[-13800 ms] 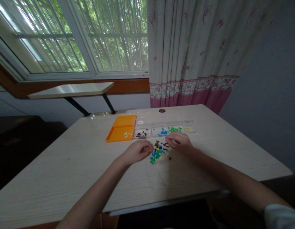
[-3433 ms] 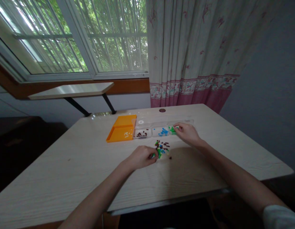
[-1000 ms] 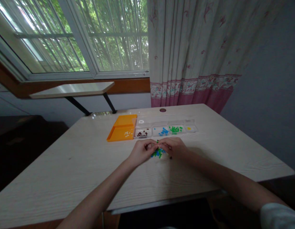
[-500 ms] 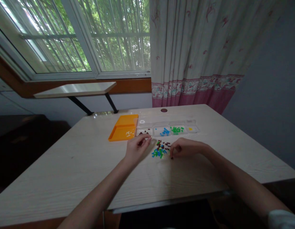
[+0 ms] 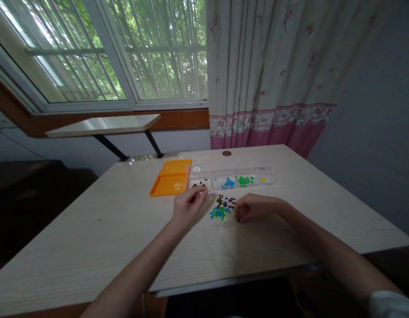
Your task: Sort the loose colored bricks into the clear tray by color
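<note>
My left hand (image 5: 189, 204) is closed in a pinch just in front of the clear tray, with what looks like a small white piece (image 5: 207, 190) at its fingertips. On the table between the hands lies a loose pile of tiny building pieces (image 5: 219, 212), blue, green, dark brown and a few pale ones. At the pile's right edge my right hand (image 5: 252, 207) points its closed fingers down to the tabletop; whatever is under its fingertips is hidden. The clear compartment tray (image 5: 274, 180) behind holds brown, blue, green and yellow pieces in separate compartments.
Left of the clear tray is an orange tray (image 5: 161, 187) with several white pieces (image 5: 178, 186) in its front part. A small raised shelf (image 5: 105, 123) stands at the back left of the table (image 5: 101, 247). A curtain (image 5: 257, 79) hangs behind the far edge.
The fingers of my right hand have curled in slightly at the tabletop, covering more of a dark piece beneath them. My left hand keeps its pinch and has barely moved.
</note>
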The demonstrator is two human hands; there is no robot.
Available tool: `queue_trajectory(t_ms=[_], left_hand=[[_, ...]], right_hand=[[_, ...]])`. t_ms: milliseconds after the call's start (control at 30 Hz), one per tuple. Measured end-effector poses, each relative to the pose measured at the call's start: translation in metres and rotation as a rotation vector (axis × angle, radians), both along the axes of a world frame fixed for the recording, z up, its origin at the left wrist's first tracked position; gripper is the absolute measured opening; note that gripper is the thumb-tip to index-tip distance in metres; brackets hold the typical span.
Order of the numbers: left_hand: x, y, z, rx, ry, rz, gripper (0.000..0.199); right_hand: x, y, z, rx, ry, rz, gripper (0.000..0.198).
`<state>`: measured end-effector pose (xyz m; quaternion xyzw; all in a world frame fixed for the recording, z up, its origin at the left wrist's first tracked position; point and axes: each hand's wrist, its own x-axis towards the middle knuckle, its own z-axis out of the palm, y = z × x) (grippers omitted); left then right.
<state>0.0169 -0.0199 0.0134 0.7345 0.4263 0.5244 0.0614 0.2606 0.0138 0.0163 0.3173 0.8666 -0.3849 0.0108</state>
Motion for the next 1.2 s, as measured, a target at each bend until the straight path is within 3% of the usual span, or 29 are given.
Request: queue_trajectory(t_ms=[233, 467, 633, 767, 933, 1000, 1200], left_hand=[[-0.019, 0.014, -0.002, -0.09, 0.165, 0.086, 0.023], [-0.073, 0.041, 0.002, -0.356, 0.422, 0.525, 0.031], [-0.086, 0.047, 0.001, -0.454, 0.482, 0.629, 0.033], [-0.087, 0.047, -0.001, -0.499, 0.535, 0.596, 0.034], [-0.076, 0.041, -0.001, -0.445, 0.503, 0.491, 0.034], [-0.064, 0.036, -0.002, -0.41, 0.479, 0.367, 0.032], [-0.016, 0.013, -0.007, -0.357, 0.466, -0.176, 0.026]], right_hand=[[0.001, 0.001, -0.002, 0.006, 0.006, -0.008, 0.018], [0.0, 0.002, -0.005, 0.01, 0.034, 0.001, 0.018], [-0.007, -0.001, -0.004, 0.013, 0.095, -0.039, 0.019], [-0.009, -0.002, -0.005, 0.016, 0.171, -0.071, 0.017], [-0.012, -0.003, -0.011, 0.034, 0.236, -0.088, 0.018], [-0.016, -0.005, -0.013, 0.073, 0.273, -0.128, 0.02], [-0.029, -0.01, -0.019, 0.319, 0.333, -0.258, 0.012]])
